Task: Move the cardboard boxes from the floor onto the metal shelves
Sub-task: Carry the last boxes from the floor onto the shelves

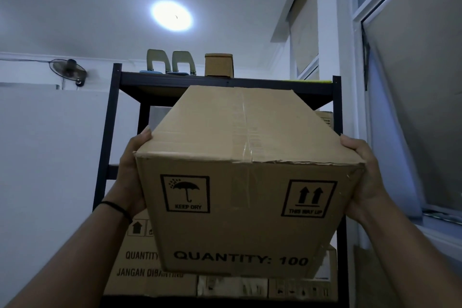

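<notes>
A small storeroom: a dark metal shelving rack (113, 112) carries printed shipping cartons (140, 262) on a lower shelf and a small box (218, 65) on top, between plain white walls, a wall-mounted fan (67, 69), a ceiling lamp (172, 15) and covered windows (412, 97).

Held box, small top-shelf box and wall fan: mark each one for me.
Held box (247, 207): head view, printed front face.
Small box (218, 64): head view, front face, on top shelf.
Fan (68, 69): head view, round guard.
</notes>
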Tool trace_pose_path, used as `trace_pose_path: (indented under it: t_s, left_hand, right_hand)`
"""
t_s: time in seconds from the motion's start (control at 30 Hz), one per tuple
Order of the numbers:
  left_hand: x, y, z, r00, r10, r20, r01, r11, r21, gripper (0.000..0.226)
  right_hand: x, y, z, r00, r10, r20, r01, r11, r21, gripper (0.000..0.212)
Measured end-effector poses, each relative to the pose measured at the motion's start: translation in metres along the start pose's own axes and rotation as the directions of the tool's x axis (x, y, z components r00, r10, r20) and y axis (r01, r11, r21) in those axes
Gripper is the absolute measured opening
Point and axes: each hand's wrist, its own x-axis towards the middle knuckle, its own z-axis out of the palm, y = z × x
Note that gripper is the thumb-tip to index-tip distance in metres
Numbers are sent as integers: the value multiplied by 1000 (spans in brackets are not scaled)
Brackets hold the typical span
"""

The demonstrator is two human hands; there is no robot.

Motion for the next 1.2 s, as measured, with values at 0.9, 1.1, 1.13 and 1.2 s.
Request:
trace_pose_path:
  t_s: [0.9, 1.1, 1.13, 1.2]
  left_hand:
    - [-1, -5, 22, 914, 382, -137, -255, 804, 537, 62]
    - [3, -4, 22, 908, 391, -149, -259, 805, 533, 60]
    - [2, -5, 17, 919, 375, -117, -257, 799, 543, 60]
    - [-2, -14, 5, 947, 312, -74, -219, 797, 563, 66]
  right_hand:
    - [-32, 51, -2, 945, -229, -235, 43, 797, -602, 57]
    - [-36, 77, 1, 881, -317, -351, 16, 762, -648, 57]
    - [-33, 75, 2, 878, -332, -346, 27, 754, -656, 57]
    - [-26, 71, 3, 875, -346, -338, 33, 740, -672, 58]
